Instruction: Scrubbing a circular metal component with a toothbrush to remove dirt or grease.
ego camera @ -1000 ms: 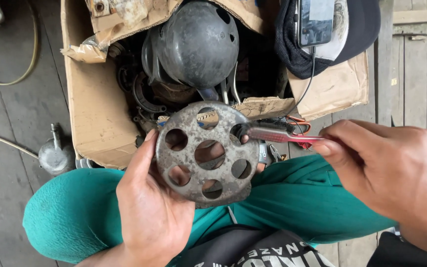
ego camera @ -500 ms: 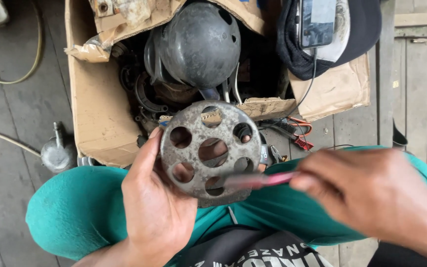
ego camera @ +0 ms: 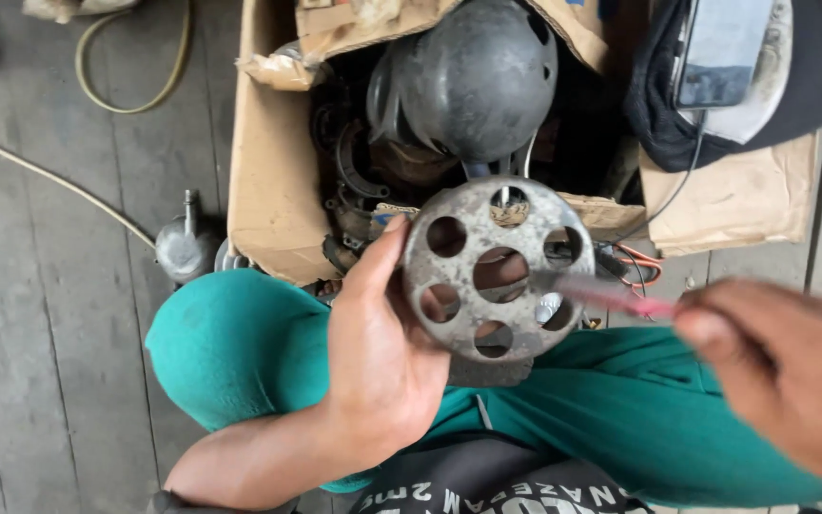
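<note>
Head view: left hand (ego camera: pixel 382 352) at centre frame, gripping a round perforated metal disc (ego camera: pixel 497 269) by its left edge, above teal-clad knees (ego camera: pixel 240 343). Right hand (ego camera: pixel 782 381), blurred at lower right, pinching a red-handled tool (ego camera: pixel 611 295) against the disc's right side. Cardboard box (ego camera: pixel 268 181) with a dark helmet-shaped shell (ego camera: pixel 478 81) at upper centre.
</note>
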